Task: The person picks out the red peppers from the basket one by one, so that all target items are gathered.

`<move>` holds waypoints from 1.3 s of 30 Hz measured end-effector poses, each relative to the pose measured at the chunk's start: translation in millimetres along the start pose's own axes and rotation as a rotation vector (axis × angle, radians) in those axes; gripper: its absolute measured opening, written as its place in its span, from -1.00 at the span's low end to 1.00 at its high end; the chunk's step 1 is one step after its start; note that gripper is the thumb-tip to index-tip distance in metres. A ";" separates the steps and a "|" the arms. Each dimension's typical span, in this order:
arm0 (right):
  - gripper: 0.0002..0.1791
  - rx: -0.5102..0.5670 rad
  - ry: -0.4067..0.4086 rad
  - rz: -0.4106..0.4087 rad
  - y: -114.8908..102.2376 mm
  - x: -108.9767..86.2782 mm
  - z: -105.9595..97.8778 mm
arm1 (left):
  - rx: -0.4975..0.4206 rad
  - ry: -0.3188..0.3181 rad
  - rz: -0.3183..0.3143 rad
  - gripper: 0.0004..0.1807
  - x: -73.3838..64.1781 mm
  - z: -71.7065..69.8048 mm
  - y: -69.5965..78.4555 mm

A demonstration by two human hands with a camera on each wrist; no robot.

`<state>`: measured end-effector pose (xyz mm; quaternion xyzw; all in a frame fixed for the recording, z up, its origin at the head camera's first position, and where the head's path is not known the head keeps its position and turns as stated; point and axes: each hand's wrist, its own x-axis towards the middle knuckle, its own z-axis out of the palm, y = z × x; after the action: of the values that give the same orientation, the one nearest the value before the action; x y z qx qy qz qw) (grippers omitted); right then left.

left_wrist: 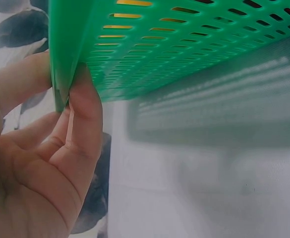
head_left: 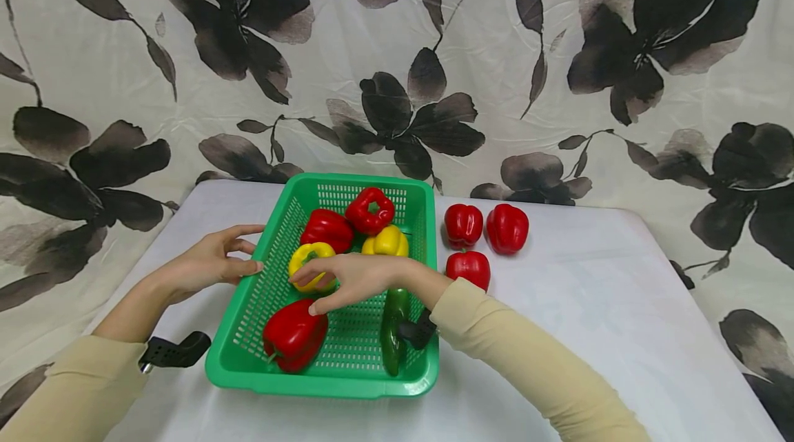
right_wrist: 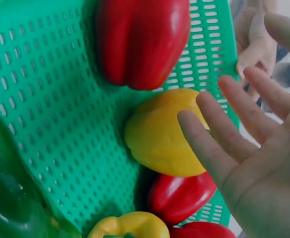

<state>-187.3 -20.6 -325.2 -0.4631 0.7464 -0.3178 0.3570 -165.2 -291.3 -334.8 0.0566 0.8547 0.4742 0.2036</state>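
My left hand [head_left: 207, 264] pinches the left rim of a green perforated plastic basket [head_left: 322, 388]; in the left wrist view the thumb and fingers [left_wrist: 85, 106] lie on either side of the rim. My right hand [head_left: 362, 280] hovers over the basket, fingers spread and holding nothing. Just beneath its fingers lies a yellow bell pepper [right_wrist: 157, 131], partly covered by them in the right wrist view. A large red bell pepper [head_left: 294, 340] lies at the basket's front left, near the right thumb.
Farther back in the basket are two red bell peppers [head_left: 327, 230] and another yellow one [head_left: 387, 242]. A long dark green vegetable [head_left: 393, 338] lies along the right side. Outside, three red bell peppers [head_left: 507, 229] sit on the white table [head_left: 595, 304], before a floral cloth [head_left: 521, 111].
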 end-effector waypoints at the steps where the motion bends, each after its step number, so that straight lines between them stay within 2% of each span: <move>1: -0.39 0.003 -0.012 -0.004 -0.3 1.8 0.9 | 0.001 0.001 0.001 -0.12 0.3 0.1 -0.3; 6: -0.36 -0.007 -0.069 0.000 -2.0 10.6 6.8 | 0.008 0.000 0.003 -0.12 0.8 -0.3 -1.3; 12: -0.33 -0.079 -0.121 -0.005 -3.1 19.3 15.3 | 0.005 -0.002 0.003 -0.12 0.8 0.3 -0.4; 17: -0.33 -0.127 -0.123 -0.009 -1.1 24.3 19.3 | 0.001 -0.001 0.002 -0.12 0.2 0.5 0.0; 27: -0.31 -0.144 -0.156 0.027 6.6 33.4 23.2 | 0.000 0.000 0.005 -0.12 0.9 -0.3 -1.4; 39: -0.28 -0.237 -0.146 0.057 8.0 36.9 30.0 | 0.004 0.004 -0.001 -0.12 0.7 0.1 -1.6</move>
<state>-177.9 -55.9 -356.7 -0.5025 0.7636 -0.1823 0.3621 -165.6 -291.9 -336.4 0.0557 0.8562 0.4723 0.2020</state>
